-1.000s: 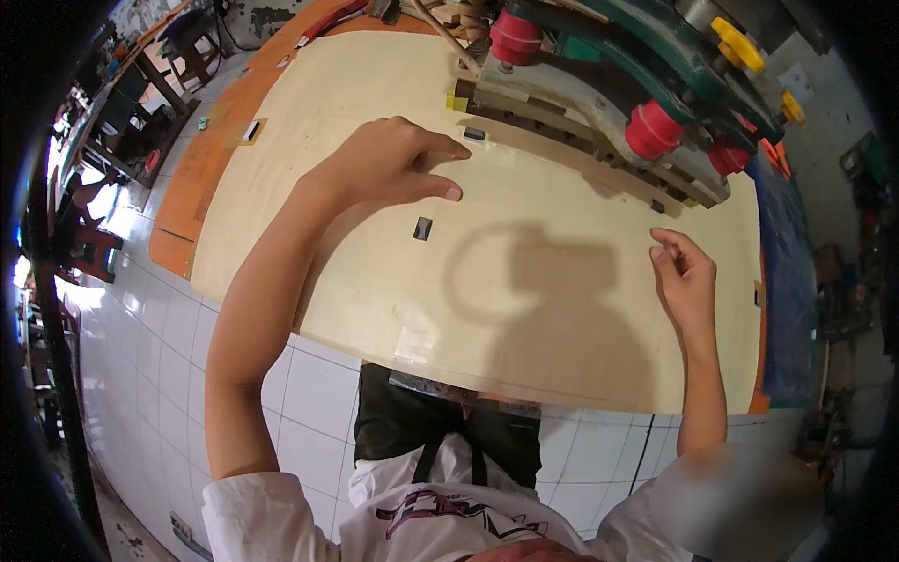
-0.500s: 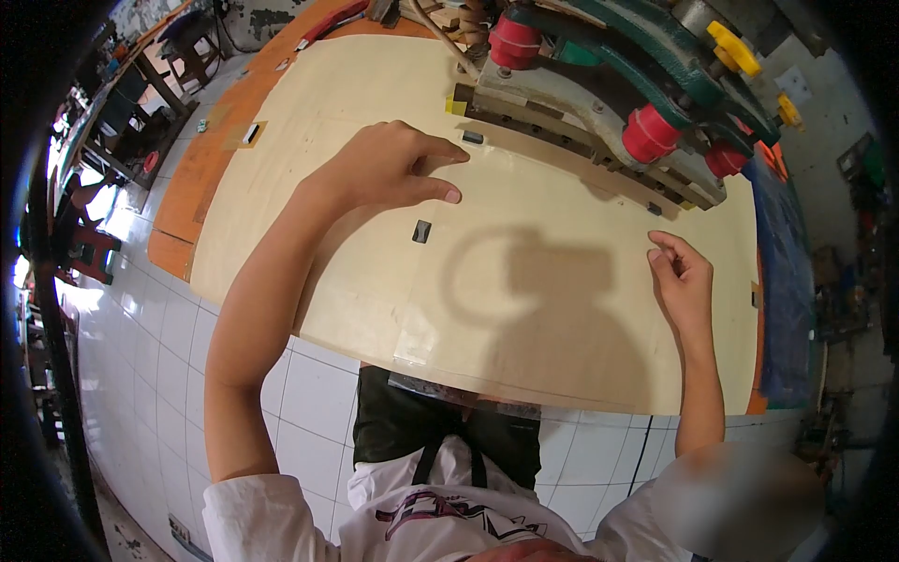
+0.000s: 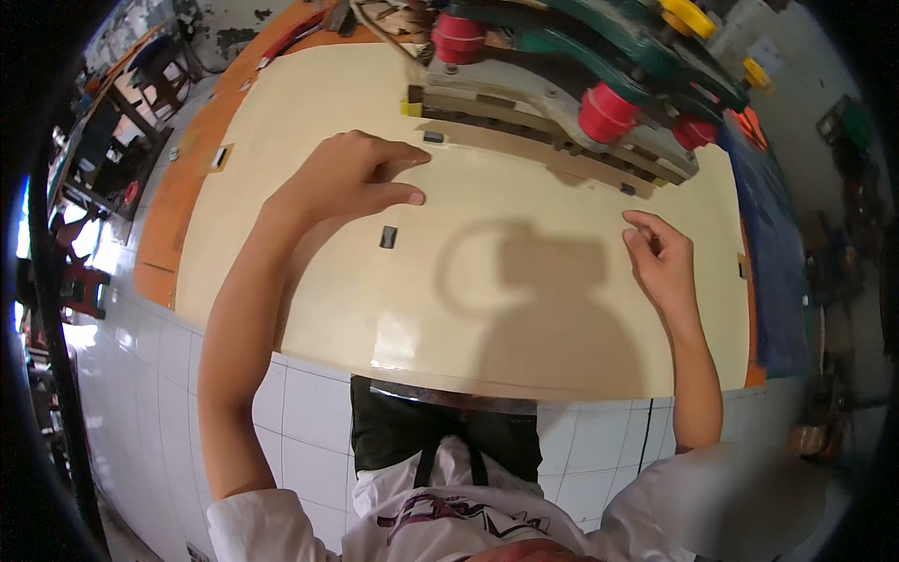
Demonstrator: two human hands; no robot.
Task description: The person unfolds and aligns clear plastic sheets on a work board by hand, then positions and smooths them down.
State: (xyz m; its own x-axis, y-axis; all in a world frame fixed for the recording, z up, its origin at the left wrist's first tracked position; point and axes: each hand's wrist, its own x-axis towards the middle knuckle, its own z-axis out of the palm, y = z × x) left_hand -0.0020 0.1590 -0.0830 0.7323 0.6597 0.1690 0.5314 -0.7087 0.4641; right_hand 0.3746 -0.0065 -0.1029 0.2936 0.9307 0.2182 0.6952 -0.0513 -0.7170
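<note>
My left hand (image 3: 361,171) is open over the cream tabletop sheet (image 3: 328,94), its thumb and fingers apart and nothing between them. Near its fingertips lies a small dark block (image 3: 433,137), and below the hand is another dark piece (image 3: 388,237). On the right, my right hand (image 3: 661,251) hovers or rests on the sheet with curled fingers, a small gap between thumb and forefinger, holding nothing. Just above it sits a third dark block (image 3: 627,189), beside the long metal bar (image 3: 552,131) of the press.
A green machine arm (image 3: 562,47) with red knobs (image 3: 609,112) and yellow knobs (image 3: 688,17) overhangs the back right. Blue sheeting (image 3: 768,253) hangs along the right edge. A red-handled tool (image 3: 290,37) lies at the back left. White floor tiles show below.
The view has shifted, so the machine and both hands appear further left. Both hands keep nearly the same pose; nothing has been picked up.
</note>
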